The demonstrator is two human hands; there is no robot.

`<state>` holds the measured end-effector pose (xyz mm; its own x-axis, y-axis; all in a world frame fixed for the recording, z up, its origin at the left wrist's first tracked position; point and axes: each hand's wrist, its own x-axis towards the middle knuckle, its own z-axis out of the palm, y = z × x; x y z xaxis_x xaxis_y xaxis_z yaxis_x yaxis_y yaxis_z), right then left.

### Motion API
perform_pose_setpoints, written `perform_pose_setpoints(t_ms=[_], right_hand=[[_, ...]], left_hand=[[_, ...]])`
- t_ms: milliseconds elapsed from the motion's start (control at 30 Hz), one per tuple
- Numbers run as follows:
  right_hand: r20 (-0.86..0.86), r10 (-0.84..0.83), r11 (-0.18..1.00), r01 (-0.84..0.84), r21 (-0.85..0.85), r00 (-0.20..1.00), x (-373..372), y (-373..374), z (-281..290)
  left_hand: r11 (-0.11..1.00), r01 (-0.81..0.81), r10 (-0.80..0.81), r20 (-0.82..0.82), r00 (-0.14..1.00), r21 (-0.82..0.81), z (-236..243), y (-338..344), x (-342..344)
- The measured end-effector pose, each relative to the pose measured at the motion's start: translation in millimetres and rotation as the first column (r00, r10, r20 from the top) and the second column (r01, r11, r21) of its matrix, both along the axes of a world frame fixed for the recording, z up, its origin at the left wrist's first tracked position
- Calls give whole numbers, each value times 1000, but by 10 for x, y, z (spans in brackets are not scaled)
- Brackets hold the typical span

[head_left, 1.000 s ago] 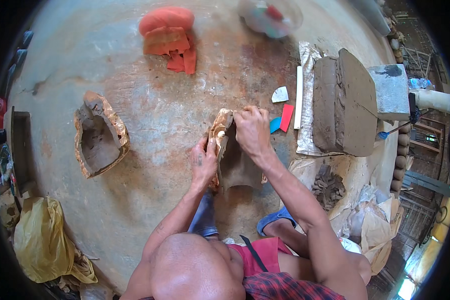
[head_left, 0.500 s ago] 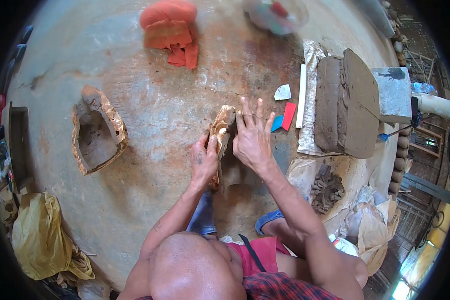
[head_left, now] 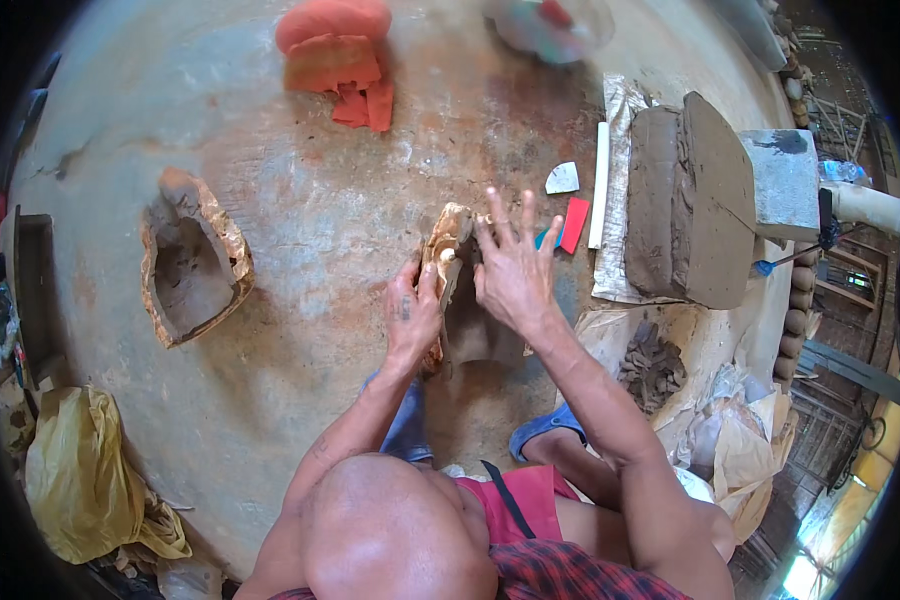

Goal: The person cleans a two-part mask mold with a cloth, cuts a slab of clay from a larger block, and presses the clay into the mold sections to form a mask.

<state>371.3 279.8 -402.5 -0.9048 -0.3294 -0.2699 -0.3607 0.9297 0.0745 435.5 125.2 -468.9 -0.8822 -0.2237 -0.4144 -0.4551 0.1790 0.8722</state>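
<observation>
My left hand [head_left: 412,312] grips the outer side of a rough-edged, brown-and-cream mould piece [head_left: 450,238], which stands tilted on its edge in front of me. Grey clay [head_left: 478,328] shows along its right side, partly in shadow. My right hand [head_left: 520,278] is just right of the mould's edge, fingers stretched and spread with nothing held. Whether its fingertips touch the clay is hard to see. To the left lies a similar hollow mould piece [head_left: 232,235], its inside lined with grey clay [head_left: 185,275].
On the right, a large grey clay block [head_left: 710,200] rests beside a white rod [head_left: 599,185]. Red [head_left: 574,225], blue [head_left: 543,240] and white [head_left: 562,178] flat scrapers lie nearby. Clay scraps [head_left: 653,370] sit lower right. Orange cloth [head_left: 335,60] and a blurred transparent bowl [head_left: 550,25] are at the far side.
My right hand has moved slightly right, away from the mould's edge, and its fingers have spread. My left hand keeps its hold on the mould piece.
</observation>
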Motion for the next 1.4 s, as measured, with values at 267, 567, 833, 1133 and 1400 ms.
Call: perform_pose_setpoints(t_ms=[267,567,833,1133,1400], right_hand=[[60,4,997,0,-77,998,-49,-70,200],[4,-66,-129,-4,-992,998,-646,-382,340],[149,-158,-237,109,-965,976,-519,-568,-404],[222,-155,-319,164,-934,963,-628,-340,-472],[52,-723,478,553,-683,689,-435,1021,-53]], left_hand=[[999,-47,47,-6,999,3,74,-22,-22],[995,-65,67,-32,997,70,52,32,2],[997,-62,61,28,998,42,-9,-61,57],[985,-79,84,-27,996,151,85,59,-55],[996,-10,11,-7,1000,86,8,-64,-62]])
